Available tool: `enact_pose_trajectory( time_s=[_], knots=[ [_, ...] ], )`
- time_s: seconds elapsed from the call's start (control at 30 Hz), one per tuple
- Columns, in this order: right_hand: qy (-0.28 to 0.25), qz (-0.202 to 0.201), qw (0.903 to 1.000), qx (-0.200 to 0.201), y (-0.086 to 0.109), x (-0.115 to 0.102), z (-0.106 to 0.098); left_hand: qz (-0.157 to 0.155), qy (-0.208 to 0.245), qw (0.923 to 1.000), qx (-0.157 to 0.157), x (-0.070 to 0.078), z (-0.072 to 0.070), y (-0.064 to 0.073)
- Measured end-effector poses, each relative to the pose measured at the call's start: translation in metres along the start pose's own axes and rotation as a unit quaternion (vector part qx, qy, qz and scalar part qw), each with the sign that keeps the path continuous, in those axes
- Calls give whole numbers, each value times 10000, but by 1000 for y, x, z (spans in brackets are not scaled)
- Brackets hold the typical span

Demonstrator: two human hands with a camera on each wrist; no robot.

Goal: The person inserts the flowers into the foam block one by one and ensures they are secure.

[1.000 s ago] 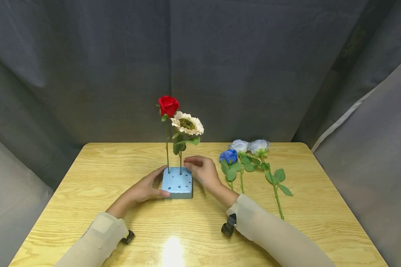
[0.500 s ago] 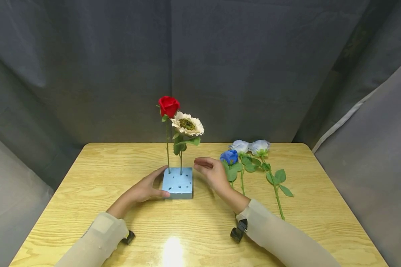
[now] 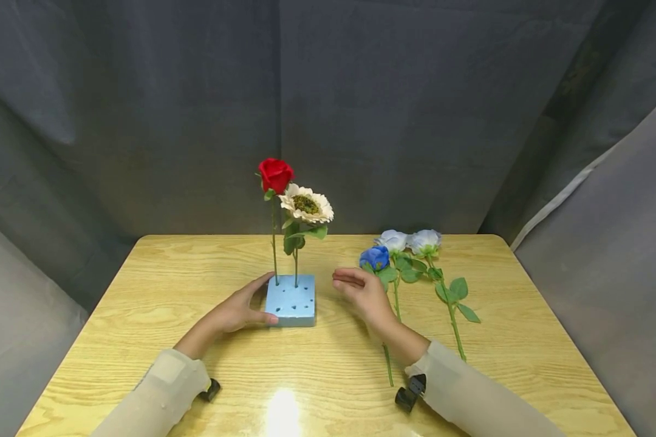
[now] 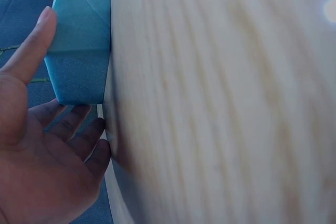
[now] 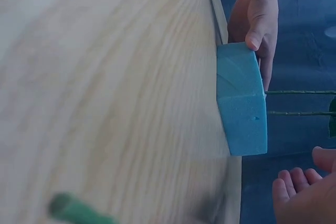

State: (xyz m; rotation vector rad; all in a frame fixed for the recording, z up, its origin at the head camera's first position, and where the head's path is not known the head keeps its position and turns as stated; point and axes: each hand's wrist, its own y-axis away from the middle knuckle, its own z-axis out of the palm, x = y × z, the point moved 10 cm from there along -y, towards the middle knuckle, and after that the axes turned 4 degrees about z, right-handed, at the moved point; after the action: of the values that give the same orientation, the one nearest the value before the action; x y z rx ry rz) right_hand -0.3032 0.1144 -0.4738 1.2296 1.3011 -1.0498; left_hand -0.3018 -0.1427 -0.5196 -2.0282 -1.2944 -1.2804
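A light blue foam block (image 3: 290, 300) with several holes in its top sits on the table. My left hand (image 3: 237, 311) holds it from the left side, thumb at the front corner and fingers around the back. A red rose (image 3: 276, 175) and a cream sunflower-like flower (image 3: 307, 204) stand upright in the block's back holes. My right hand (image 3: 365, 295) holds nothing, its fingers loosely bent, between the block and a blue rose (image 3: 374, 258) lying on the table. In the right wrist view the right hand (image 5: 307, 192) appears apart from the block.
Two pale blue roses lie at the back right, one paler bloom (image 3: 392, 240) beside the other bloom (image 3: 424, 241), stems toward the front. My right forearm crosses over the blue rose's stem (image 3: 388, 365). A dark curtain (image 3: 382, 121) hangs behind the wooden table (image 3: 197, 267).
My right hand has let go of the cream flower's stem area and moved right, away from the block, toward the blue rose. The left hand stays on the block.
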Motion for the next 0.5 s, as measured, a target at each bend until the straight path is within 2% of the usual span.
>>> enact_pose_trajectory(
  time_s=[0.23, 0.5],
  knots=[
    [34, 7, 9998, 213, 9, 6, -15, 15, 17, 10000, -9, 0, 0, 0],
    [15, 127, 9997, 220, 16, 12, -27, 72, 66, 10000, -15, 0, 0, -1]
  ],
)
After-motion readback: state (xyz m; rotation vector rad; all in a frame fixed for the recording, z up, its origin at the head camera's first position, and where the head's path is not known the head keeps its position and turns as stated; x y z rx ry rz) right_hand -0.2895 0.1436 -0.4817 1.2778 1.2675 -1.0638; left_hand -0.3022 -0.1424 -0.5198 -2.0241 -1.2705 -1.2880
